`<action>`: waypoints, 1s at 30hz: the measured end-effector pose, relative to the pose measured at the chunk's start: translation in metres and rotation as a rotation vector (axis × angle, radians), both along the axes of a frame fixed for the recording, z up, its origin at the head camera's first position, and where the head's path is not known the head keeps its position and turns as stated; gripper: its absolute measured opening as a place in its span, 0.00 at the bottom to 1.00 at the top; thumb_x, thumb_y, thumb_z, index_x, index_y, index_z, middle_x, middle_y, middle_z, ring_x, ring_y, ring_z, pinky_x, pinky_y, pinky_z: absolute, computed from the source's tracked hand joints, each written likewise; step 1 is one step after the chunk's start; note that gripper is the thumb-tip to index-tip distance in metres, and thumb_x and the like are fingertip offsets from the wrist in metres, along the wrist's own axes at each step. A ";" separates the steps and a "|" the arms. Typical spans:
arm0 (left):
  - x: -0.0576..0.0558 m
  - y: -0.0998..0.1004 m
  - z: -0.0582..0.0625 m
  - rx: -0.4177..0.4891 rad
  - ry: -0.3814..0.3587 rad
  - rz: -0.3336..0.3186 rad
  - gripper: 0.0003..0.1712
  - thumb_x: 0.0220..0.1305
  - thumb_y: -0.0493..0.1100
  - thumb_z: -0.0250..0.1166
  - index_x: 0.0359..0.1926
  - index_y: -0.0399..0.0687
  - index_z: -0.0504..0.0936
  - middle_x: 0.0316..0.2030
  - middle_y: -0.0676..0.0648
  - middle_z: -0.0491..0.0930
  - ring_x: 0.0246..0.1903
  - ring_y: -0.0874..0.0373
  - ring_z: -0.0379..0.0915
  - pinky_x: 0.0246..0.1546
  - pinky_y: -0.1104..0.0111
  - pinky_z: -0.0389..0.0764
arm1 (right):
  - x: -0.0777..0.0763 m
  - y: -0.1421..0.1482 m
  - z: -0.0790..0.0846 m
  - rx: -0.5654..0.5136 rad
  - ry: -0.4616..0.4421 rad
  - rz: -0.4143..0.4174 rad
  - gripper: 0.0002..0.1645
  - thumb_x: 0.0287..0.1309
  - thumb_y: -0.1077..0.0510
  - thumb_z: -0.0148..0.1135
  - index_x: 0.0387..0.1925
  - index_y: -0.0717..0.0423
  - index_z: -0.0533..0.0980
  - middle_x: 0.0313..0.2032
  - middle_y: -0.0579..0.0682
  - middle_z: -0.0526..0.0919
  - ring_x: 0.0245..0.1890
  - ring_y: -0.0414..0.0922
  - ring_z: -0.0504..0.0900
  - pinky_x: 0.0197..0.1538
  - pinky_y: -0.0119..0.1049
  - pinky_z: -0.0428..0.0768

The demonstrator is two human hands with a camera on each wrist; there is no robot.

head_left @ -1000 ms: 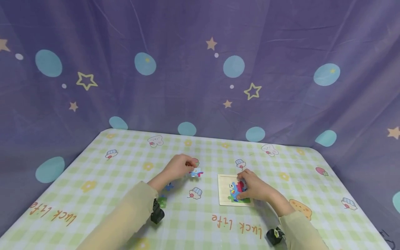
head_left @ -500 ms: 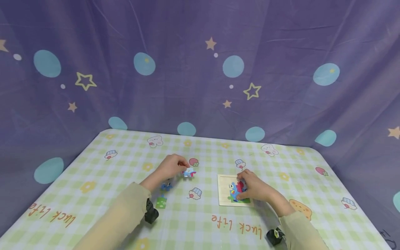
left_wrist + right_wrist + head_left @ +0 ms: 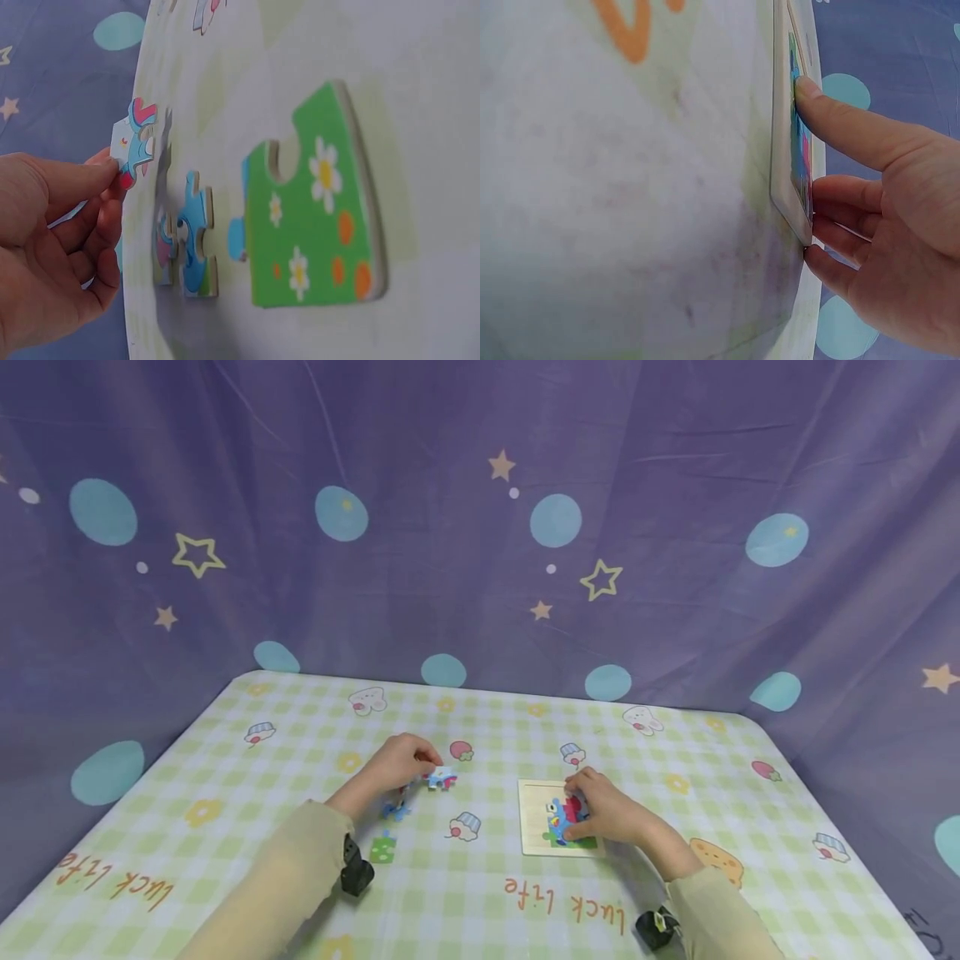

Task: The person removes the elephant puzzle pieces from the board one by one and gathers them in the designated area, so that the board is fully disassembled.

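Note:
My left hand point(image 3: 401, 762) pinches a jigsaw piece point(image 3: 132, 146) between thumb and fingertips; it is white and light blue with pink-red patches, held above the cloth. Near that hand lie a green piece with white flowers point(image 3: 315, 217) and blue pieces point(image 3: 193, 240). On the right, a wooden puzzle board point(image 3: 533, 827) lies flat, with joined blue, red and green pieces point(image 3: 557, 827) in its right part. My right hand point(image 3: 611, 810) holds the board at its right side, thumb on the pieces and other fingers at the edge. That hand covers some of the picture.
A green-and-white checked tablecloth point(image 3: 480, 893) with printed cupcakes, flowers and lettering covers the table. Behind its far edge hangs a purple curtain point(image 3: 420, 585) with stars and blue dots. Each wrist wears a small black camera point(image 3: 356, 870).
My left hand has moved left with the jigsaw piece, away from the board, and the green piece has come into fuller view. The right hand stays on the board.

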State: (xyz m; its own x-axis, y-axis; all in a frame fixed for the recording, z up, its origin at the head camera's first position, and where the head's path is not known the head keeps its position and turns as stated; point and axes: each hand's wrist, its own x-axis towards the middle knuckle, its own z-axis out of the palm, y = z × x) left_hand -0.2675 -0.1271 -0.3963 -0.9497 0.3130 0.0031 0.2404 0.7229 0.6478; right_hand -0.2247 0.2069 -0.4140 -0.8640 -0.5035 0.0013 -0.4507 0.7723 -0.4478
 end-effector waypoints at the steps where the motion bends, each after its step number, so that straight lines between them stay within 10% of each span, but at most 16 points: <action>1: -0.001 -0.001 -0.001 -0.001 0.001 -0.002 0.06 0.57 0.35 0.61 0.32 0.46 0.84 0.26 0.53 0.80 0.25 0.62 0.71 0.30 0.69 0.72 | 0.000 0.000 0.000 0.000 0.003 0.002 0.38 0.36 0.46 0.74 0.45 0.64 0.70 0.51 0.58 0.69 0.49 0.51 0.68 0.54 0.48 0.67; 30: -0.007 -0.001 -0.013 -0.035 -0.035 0.033 0.06 0.56 0.37 0.62 0.34 0.45 0.84 0.29 0.51 0.81 0.23 0.61 0.70 0.25 0.70 0.71 | 0.000 0.000 0.001 0.001 -0.022 -0.008 0.36 0.37 0.46 0.73 0.44 0.63 0.70 0.52 0.58 0.68 0.51 0.51 0.68 0.55 0.48 0.67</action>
State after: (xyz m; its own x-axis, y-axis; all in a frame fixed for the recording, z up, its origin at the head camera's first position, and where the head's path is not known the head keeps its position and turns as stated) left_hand -0.2747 -0.1284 -0.4098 -0.9589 0.2810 -0.0404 0.1940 0.7526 0.6293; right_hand -0.2245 0.2064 -0.4132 -0.8678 -0.4966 -0.0182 -0.4347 0.7762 -0.4566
